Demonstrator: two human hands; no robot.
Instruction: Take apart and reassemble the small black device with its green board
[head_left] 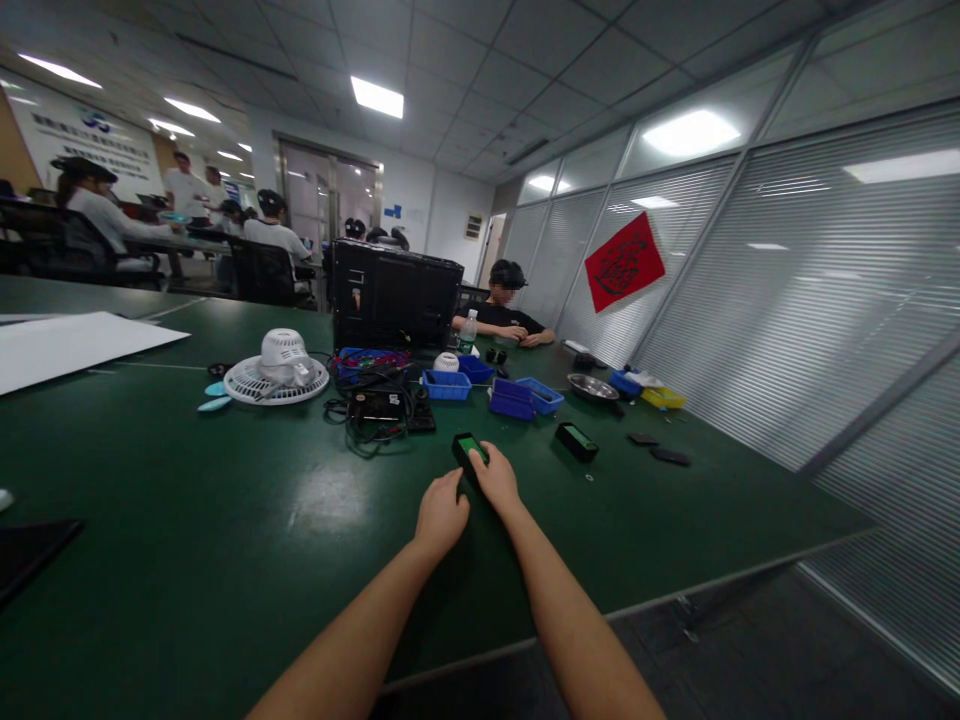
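Observation:
A small black open-topped box with a green inside (466,446) lies on the dark green table in front of me. My right hand (496,478) grips it from the right, thumb over the green part and fingers at the far side. Close to the box's near left edge is my left hand (442,512). Its index finger points at the box and its thumb stands apart; whether the fingertip touches cannot be made out. Further right sits a second black box with a green inside (577,441). A small pale ring (589,478) lies just below that one.
Beyond my hands are a black computer case (397,295), tangled cables (367,425), blue bins (512,398), a white fan (277,380) and a metal bowl (592,387). Flat black pieces (670,456) lie to the right. A person in black (502,318) sits across the table.

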